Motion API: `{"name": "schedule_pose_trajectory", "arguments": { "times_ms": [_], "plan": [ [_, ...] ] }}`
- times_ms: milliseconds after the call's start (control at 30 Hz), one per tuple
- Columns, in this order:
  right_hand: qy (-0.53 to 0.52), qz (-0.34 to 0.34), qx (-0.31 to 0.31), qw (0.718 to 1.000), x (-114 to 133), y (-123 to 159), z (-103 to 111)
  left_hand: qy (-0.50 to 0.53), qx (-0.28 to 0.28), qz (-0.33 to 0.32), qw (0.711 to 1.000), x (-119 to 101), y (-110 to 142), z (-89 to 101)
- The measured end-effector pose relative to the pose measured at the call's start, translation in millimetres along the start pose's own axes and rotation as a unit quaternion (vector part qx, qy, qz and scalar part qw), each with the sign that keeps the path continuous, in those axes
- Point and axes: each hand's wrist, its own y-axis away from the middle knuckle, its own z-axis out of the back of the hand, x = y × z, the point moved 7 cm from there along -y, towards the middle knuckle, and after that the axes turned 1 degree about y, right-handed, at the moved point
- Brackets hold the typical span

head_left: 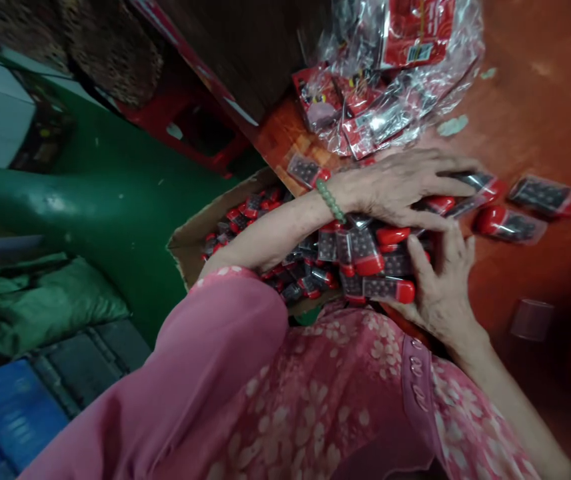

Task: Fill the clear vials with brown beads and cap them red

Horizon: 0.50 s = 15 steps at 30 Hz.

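a: what's under the hands?
b: red-capped packs (365, 260), clear with dark contents; they're heaped in and over the mouth of a cardboard box (185, 243), close against the person's front; a few loose ones lie beyond it on the red floor (540, 100).
a: and the fingers?
b: the left hand (400, 183), with a green bead bracelet (329, 200) at the wrist, lies across the top of the heap; its fingers (445, 175) are long and close together, flat over a pack, with no pinch that i can make out; the right hand (440, 287) comes up from the other side, fingers curved and a little spread against the heap; whether its tips pinch anything i can't tell, since the packs and the back of the hand hide them.
a: what could go wrong?
b: the heap looks slick and stands above the box rim; a push from either hand could send packs sliding onto the floor; a hard squeeze might pop a cap, though i can't tell how tightly they sit.
a: anything else nearby?
b: a clear bag (390, 87) of red-labelled packets sits just past the left fingers; a careless reach could knock it; the pink sleeve (235, 327) lies over the box edge and could drag packs out too.
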Motion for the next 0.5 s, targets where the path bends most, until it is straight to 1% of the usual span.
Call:
{"name": "schedule_pose_trajectory", "arguments": {
  "times_ms": [67, 133, 200, 233, 333, 400, 433, 500],
  "plan": [
    [-0.024, 0.017, 0.011, 0.999, 16, -6, -7, 0.039, -0.027, 0.002, 0.999, 3, 25, -3.2],
    [-0.056, 0.053, 0.015, 0.997, 37, -14, -13, 0.062, -0.059, 0.009, 0.996, 7, 55, -5.3],
    [-0.085, 0.101, 0.022, 0.991, 63, -24, -19, 0.081, -0.086, 0.030, 0.993, 12, 90, -7.4],
    [-0.091, 0.127, 0.032, 0.987, 77, -30, -24, 0.088, -0.095, 0.053, 0.990, 16, 109, -9.2],
    [-0.087, 0.211, 0.063, 0.972, 118, -45, -40, 0.087, -0.155, 0.110, 0.978, 26, 168, -13.3],
    [-0.071, 0.250, 0.067, 0.963, 139, -53, -49, 0.090, -0.176, 0.143, 0.970, 32, 204, -22.4],
    [-0.066, 0.273, 0.074, 0.957, 149, -55, -54, 0.093, -0.186, 0.150, 0.967, 33, 219, -27.2],
    [-0.058, 0.317, 0.105, 0.941, 161, -54, -58, 0.081, -0.188, 0.156, 0.966, 32, 242, -36.5]
  ]
}}
